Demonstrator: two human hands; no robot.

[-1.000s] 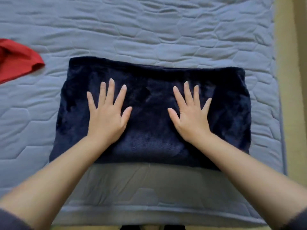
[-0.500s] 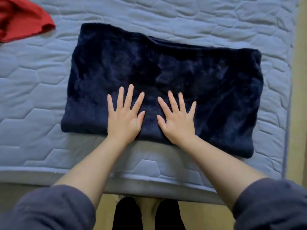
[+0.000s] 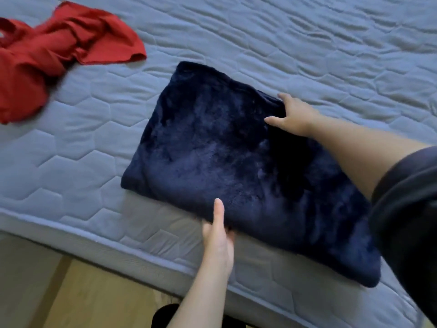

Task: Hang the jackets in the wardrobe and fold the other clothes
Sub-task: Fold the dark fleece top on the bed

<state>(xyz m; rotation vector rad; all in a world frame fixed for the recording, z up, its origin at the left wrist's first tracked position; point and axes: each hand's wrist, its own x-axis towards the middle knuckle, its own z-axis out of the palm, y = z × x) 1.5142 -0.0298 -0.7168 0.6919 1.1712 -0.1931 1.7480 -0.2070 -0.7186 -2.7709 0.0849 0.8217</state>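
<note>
Quilted grey-blue mattress (image 3: 307, 43) fills most of the view, with a strip of wooden floor (image 3: 94, 294) showing below its near edge. Close to that edge lies the navy fleece garment (image 3: 212, 150), already brought down to a thick rectangle of stacked layers. What kind of garment it is cannot be told from the folded shape.

The left grip (image 3: 218, 235) pinches the rectangle's near edge, thumb flat on top of the pile and fingers tucked out of sight beneath it. The right grip (image 3: 294, 114) holds the far edge, thumb spread across the top and the other fingers curled over the rim, mostly hidden. A dark sleeve (image 3: 406, 209) pushed up the right forearm covers part of the garment's right end.

As a judgement, this one piece is nearly done. Both grips are set on opposite edges, roughly midway along its length. The step in hand therefore looks like either a last fold across or lifting the bundle to set it aside.

Plenty is left. The red garment (image 3: 52, 48) lies crumpled and unfolded at the far left of the mattress, well apart from the navy one. No jackets, hangers or wardrobe are in view, so how the hanging part stands cannot be told from here
</note>
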